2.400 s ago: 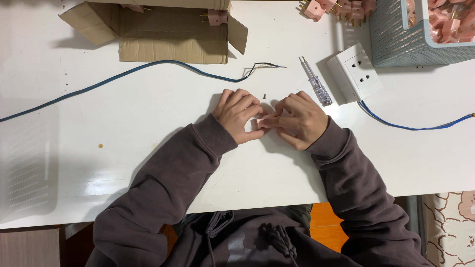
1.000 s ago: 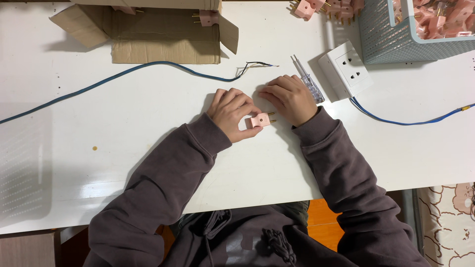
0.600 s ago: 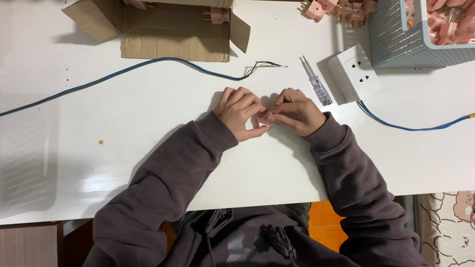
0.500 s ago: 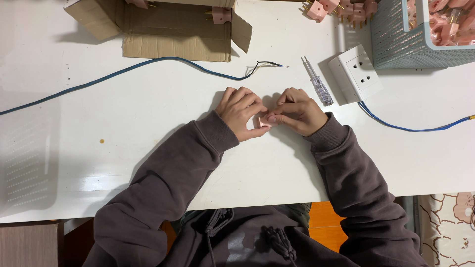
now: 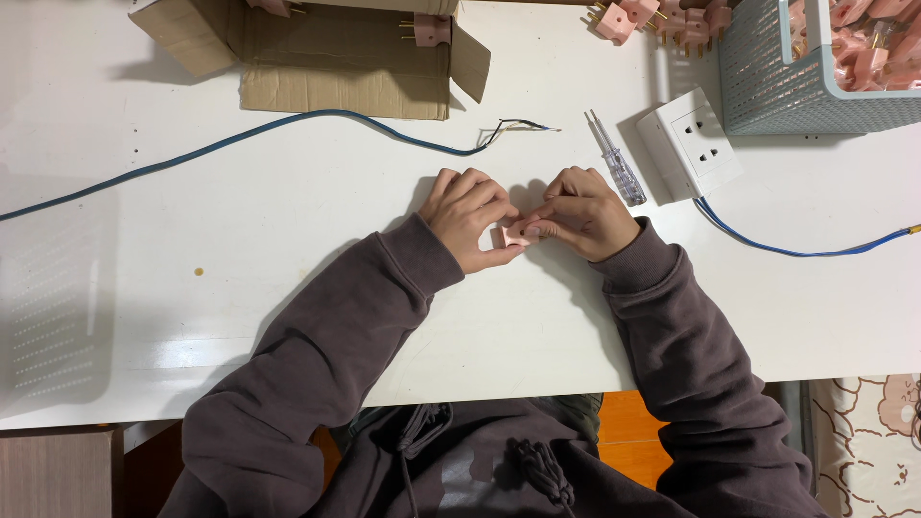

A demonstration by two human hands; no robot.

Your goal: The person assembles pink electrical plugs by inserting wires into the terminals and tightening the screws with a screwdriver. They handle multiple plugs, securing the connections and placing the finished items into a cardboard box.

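**Pink plug pinched between both hands, just short of the white socket block**

Held a small pink plug (image 5: 515, 233) between the two hands, low over the white table (image 5: 240, 249), a little left of and nearer than the white socket block (image 5: 691, 144). Left hand (image 5: 470, 219) curled nearly closed, thumb under the plug; right hand (image 5: 587, 213) likewise folded, fingertips pressing it from the other side, probably to steady so small a part. Screwdriver (image 5: 617, 171) laid just left of the socket block, within reach. Blue cable (image 5: 288, 129) trailing far left of the block, bared end toward it. Open brown cardboard box (image 5: 336, 58) up and left; grey-blue mesh basket (image 5: 777, 67) of pink plugs right beside the block. No labels legible.
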